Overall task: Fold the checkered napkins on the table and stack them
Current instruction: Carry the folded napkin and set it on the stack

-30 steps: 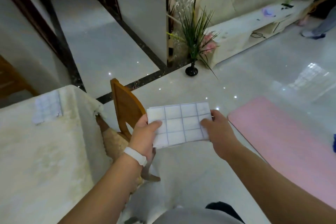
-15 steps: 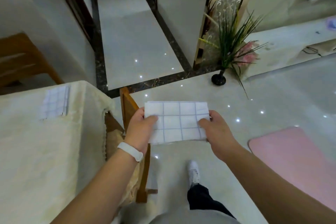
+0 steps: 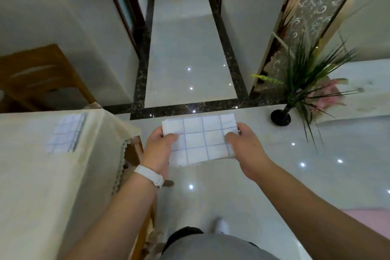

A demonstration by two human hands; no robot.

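Two hands [image 3: 159, 150] [image 3: 245, 150], folded napkin [image 3: 200, 139], glossy floor [image 3: 190, 55]

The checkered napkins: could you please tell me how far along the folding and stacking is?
Done: one folded napkin already lies on the table. In hand: a second folded napkin, gripped at its ends by the left hand and right hand, held over the floor beside the table. Left: placing it on the first. No other napkins show.
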